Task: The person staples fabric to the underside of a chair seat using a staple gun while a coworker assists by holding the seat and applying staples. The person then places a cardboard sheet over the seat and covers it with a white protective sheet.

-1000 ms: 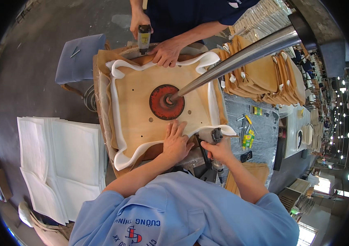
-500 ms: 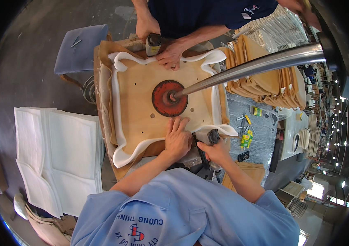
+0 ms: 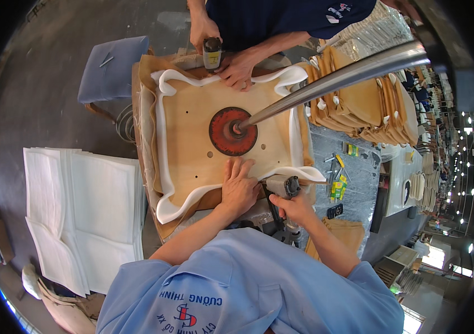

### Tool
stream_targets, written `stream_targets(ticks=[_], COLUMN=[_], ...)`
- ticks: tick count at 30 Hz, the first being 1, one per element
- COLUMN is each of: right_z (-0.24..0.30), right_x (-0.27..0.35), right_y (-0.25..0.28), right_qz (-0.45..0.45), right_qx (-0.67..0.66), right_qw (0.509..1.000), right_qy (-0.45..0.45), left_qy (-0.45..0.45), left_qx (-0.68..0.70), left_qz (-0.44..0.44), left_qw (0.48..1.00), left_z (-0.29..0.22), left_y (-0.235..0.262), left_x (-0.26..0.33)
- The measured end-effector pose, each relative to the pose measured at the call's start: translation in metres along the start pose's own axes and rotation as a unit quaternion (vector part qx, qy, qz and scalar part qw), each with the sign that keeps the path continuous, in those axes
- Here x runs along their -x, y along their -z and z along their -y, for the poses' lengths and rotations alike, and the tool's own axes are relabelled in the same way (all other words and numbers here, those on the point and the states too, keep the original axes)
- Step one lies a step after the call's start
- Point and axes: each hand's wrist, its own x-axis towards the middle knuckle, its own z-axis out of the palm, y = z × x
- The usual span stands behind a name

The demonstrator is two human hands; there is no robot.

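While your left hand (image 3: pixel 240 186) presses flat, fingers spread, pinning foam (image 3: pixel 184 203) on the wooden seat board (image 3: pixel 192 139), your right hand (image 3: pixel 295 206) grips the staple gun (image 3: pixel 281 185) at its near edge.

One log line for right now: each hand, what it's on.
left hand: flat on plywood seat board, near edge | right hand: gripping staple gun at white foam edge | co-worker's hands: far edge, second gun
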Motion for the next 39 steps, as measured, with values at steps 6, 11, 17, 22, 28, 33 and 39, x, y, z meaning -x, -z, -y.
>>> stream_targets(ticks=[6,11,17,22,28,33,39], right_z=[0.014,0.011,0.000,0.003,0.019,0.010,0.006], right_x=[-0.005,-0.006,0.006,0.008,0.002,-0.001,0.010], right_y=[-0.011,-0.008,-0.009,-0.014,-0.027,-0.019,-0.023], right_qz=[-0.030,-0.015,-0.013,-0.002,-0.031,-0.015,-0.014], right_qx=[0.046,0.040,-0.016,-0.013,0.040,0.012,-0.010], right_qw=[0.998,0.999,1.000,1.000,0.999,1.000,1.000], right_qy=[-0.023,-0.011,0.009,0.004,-0.012,-0.002,0.008], left_qy=[-0.003,-0.003,-0.020,-0.008,0.000,0.001,-0.012], left_qx=[0.008,-0.003,-0.027,-0.004,0.006,-0.029,-0.036], left_qz=[0.004,0.023,0.004,-0.004,0.000,0.016,0.020], left_qw=[1.000,1.000,0.999,1.000,1.000,0.999,0.999], left_z=[0.002,0.001,0.013,0.012,0.011,0.011,0.022], left_y=[0.002,0.017,0.012,0.009,0.007,0.027,0.028], left_x=[-0.001,0.003,0.010,0.010,0.010,0.015,0.018])
